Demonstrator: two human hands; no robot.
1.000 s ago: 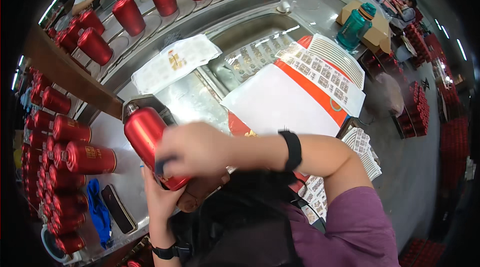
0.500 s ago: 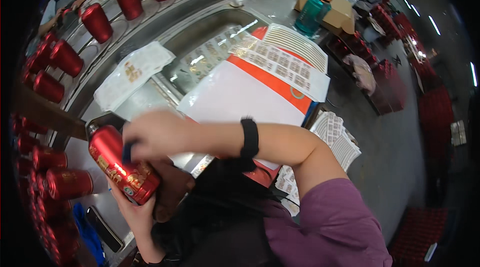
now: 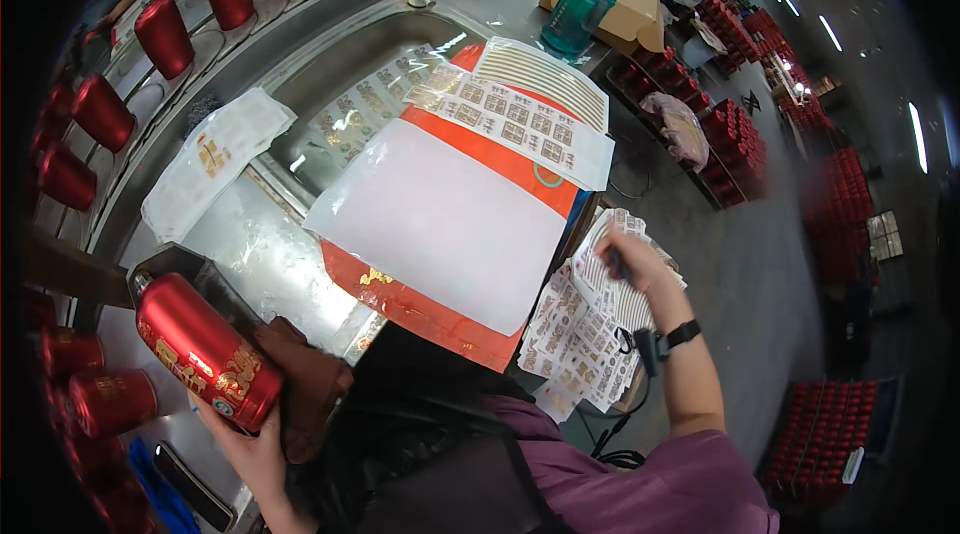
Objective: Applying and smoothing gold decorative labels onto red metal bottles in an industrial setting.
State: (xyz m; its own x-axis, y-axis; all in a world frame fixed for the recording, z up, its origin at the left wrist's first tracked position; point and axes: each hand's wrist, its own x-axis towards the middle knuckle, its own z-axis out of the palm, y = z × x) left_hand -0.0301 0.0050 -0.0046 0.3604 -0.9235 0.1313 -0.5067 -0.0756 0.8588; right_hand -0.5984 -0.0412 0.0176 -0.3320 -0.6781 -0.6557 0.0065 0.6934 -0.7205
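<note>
At the lower left, a shiny red metal bottle (image 3: 205, 344) with gold decals lies tilted. My left hand (image 3: 250, 449) is closed around its lower end from beneath. The bottle rests against a dark angled stand (image 3: 175, 259), beside a brown cloth (image 3: 300, 364). On the right, my right hand (image 3: 638, 262) is curled over a pile of white decal sheets (image 3: 590, 334). A small dark blue piece shows between its fingers; its exact kind is hard to make out.
A white sheet (image 3: 440, 224) lies on a red-orange folder, with decal sheets (image 3: 510, 124) behind. Beyond are a water-filled sink (image 3: 330, 84), a teal bottle (image 3: 580, 9) and a cardboard box (image 3: 635, 14). Red bottles (image 3: 165, 34) line a conveyor. A phone (image 3: 195, 484) lies lower left.
My right hand has left the red bottle's side and swung right to the decal sheets, keeping the small dark piece. My left hand still holds the bottle. The whole view has shifted slightly.
</note>
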